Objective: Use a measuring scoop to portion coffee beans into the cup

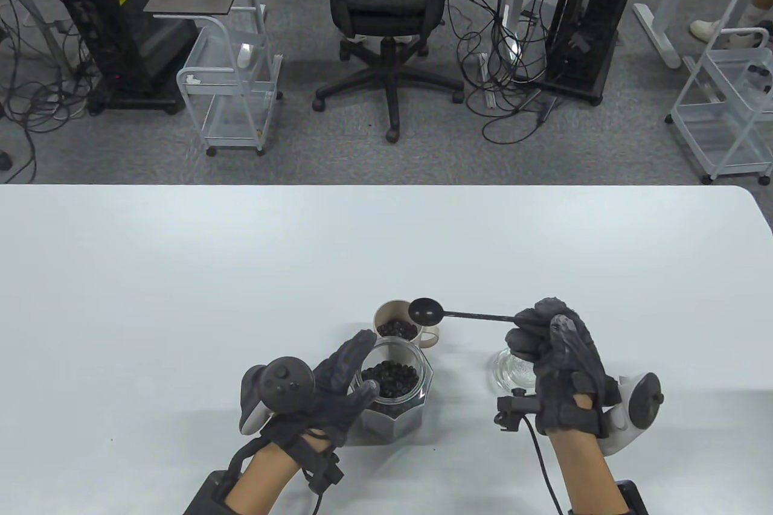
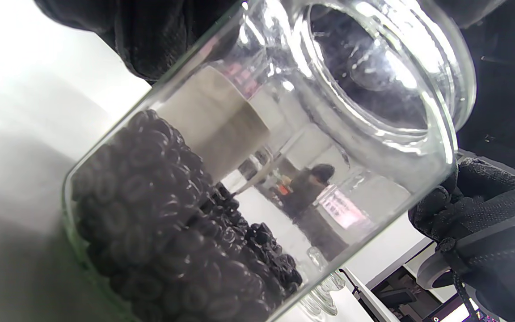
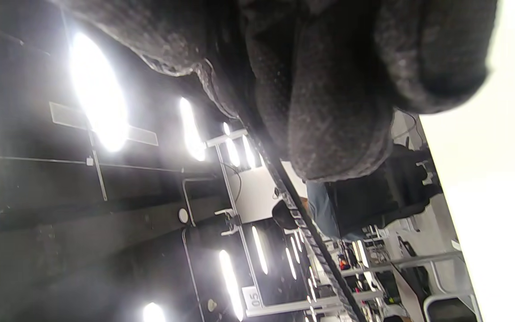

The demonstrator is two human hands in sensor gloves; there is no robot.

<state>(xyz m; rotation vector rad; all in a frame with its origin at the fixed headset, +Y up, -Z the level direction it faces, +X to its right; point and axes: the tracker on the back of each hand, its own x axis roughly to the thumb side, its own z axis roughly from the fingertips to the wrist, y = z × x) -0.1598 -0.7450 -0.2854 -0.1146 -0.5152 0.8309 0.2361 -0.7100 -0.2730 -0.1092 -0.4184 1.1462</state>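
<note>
A beige cup [image 1: 395, 323] holding coffee beans stands at the table's middle front. Just in front of it is a glass jar [image 1: 395, 400] of beans [image 1: 391, 379]. My left hand [image 1: 356, 367] holds the jar from its left side, thumb at the rim. In the left wrist view the jar [image 2: 284, 156] fills the frame, with its beans [image 2: 159, 223] low and the cup [image 2: 221, 120] visible through the glass. My right hand [image 1: 525, 328] pinches the handle of a black measuring scoop [image 1: 427, 310]. Its bowl hovers over the cup's right rim. The handle [image 3: 311, 237] runs out below my gloved fingers [image 3: 338, 112].
A clear glass lid [image 1: 512, 371] lies on the table under my right hand. The white table [image 1: 181, 297] stretches wide on the left and behind. An office chair [image 1: 386, 2], carts and computer towers stand on the floor beyond the far edge.
</note>
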